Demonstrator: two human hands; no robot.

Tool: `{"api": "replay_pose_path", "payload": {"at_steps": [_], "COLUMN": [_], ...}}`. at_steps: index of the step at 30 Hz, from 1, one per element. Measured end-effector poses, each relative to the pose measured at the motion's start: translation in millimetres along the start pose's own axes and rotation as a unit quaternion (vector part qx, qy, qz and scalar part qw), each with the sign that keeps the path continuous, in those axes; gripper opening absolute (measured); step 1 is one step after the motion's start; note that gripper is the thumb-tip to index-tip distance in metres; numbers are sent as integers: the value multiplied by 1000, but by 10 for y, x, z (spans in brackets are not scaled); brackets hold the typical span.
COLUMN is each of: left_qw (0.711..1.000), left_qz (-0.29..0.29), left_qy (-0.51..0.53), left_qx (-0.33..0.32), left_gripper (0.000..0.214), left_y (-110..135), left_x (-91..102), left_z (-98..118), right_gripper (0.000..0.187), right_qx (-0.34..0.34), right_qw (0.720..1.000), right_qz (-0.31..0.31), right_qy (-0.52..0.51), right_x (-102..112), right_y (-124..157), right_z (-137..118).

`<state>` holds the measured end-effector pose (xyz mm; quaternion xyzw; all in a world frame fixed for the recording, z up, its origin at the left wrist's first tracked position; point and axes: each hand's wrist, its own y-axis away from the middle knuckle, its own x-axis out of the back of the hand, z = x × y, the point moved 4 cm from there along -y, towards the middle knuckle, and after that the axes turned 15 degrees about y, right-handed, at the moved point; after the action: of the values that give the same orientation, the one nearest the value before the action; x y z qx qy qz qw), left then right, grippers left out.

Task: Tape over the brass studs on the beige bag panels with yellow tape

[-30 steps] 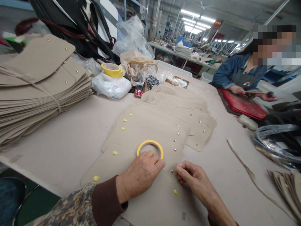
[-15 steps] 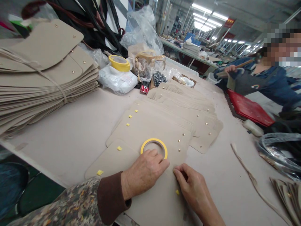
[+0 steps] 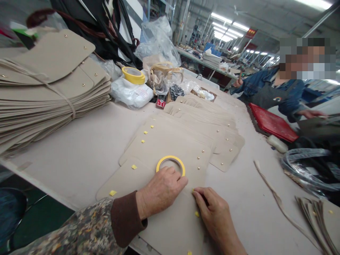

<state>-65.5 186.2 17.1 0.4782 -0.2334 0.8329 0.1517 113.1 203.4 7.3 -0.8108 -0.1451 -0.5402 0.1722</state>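
Observation:
My left hand (image 3: 163, 187), in a camouflage sleeve with a brown cuff, is closed on a roll of yellow tape (image 3: 171, 158) that stands over the beige panels. To its right, my right hand (image 3: 215, 210) pinches a small piece of yellow tape (image 3: 193, 190) at the right edge of the nearest beige panel (image 3: 170, 219). Another yellow tape piece (image 3: 197, 214) lies just below those fingertips. Several more bits of tape, such as one tape bit (image 3: 113, 193), dot the left side of the overlapping panels. Small metal studs (image 3: 198, 158) line the right side of a panel farther back.
A tied stack of beige panels (image 3: 55, 92) stands at left. Behind lie a second yellow tape roll (image 3: 133, 75) on a white plastic bag (image 3: 131, 92) and more fanned panels (image 3: 199, 117). A fabric strip (image 3: 276, 196) lies at right. Across the table, a co-worker (image 3: 278, 92) stands near a red slab (image 3: 272, 122).
My view has shifted slightly to the right. Yellow tape now shows at my right fingertips on the panel edge. The co-worker's hands have moved.

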Motion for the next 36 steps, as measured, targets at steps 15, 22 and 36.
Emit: {"api": "replay_pose_path", "payload": {"at_steps": [15, 22, 36], "left_qw": [987, 978, 987], "left_qz": [56, 97, 63], "left_qy": [128, 167, 149], "left_qx": [-81, -83, -12], "left_gripper": [34, 41, 16], "left_y": [64, 98, 39], "left_x": [264, 270, 243], "left_z": [57, 163, 216], "right_gripper": [14, 24, 15], "right_qx": [-11, 169, 125], "right_qw": [995, 966, 957], "right_qz": [39, 188, 259], "right_qy": [-95, -56, -45], "right_x": [256, 338, 262], "right_y": [-35, -5, 6], "right_z": [-162, -498, -489]}}
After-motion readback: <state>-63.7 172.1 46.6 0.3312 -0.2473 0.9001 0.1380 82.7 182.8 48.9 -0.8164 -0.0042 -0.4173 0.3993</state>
